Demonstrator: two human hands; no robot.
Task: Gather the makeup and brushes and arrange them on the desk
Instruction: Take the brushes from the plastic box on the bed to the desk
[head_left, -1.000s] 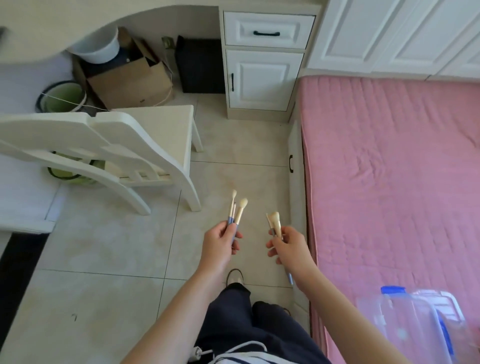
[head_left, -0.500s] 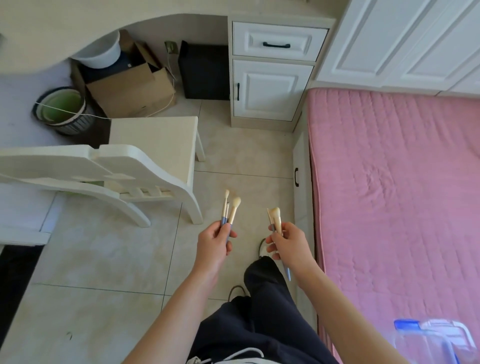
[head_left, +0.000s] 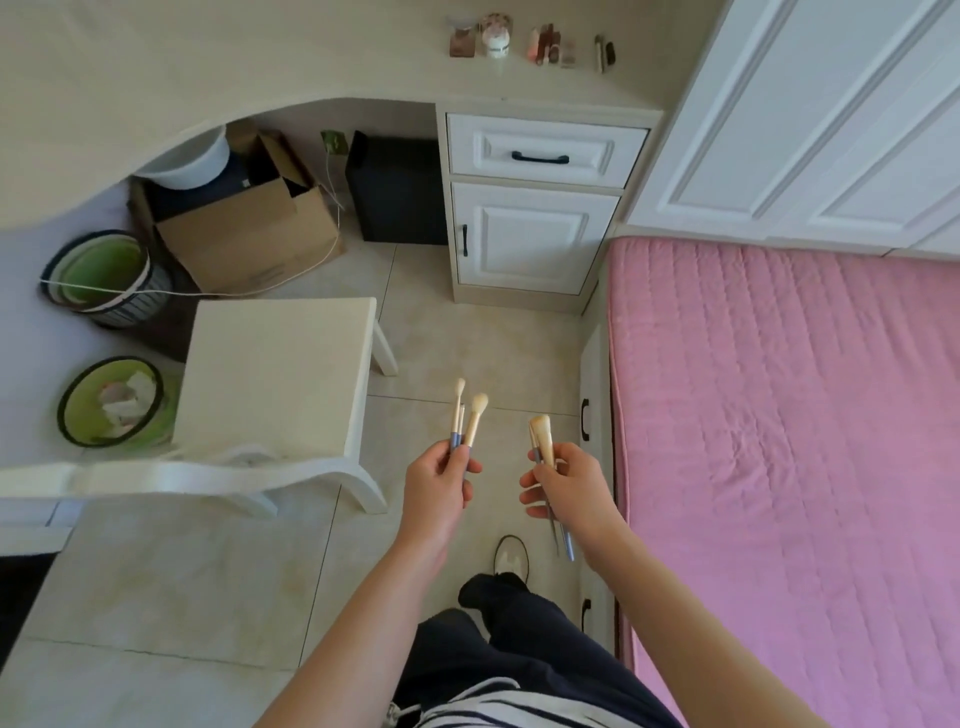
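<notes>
Cream-bristled brushes (head_left: 470, 418) stand up from my left hand (head_left: 439, 486), fingers curled round their blue handles; my right hand (head_left: 569, 486) grips more brushes (head_left: 541, 439), both above the floor (head_left: 208, 571). Makeup (head_left: 496, 36) sits on the desk (head_left: 260, 62) ahead

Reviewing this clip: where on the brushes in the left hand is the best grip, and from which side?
Probably the blue handles, coming from below. The brushes stand bundled with their soft bristles pointing up, and those are best left untouched. The left hand grips at the handles.
</notes>
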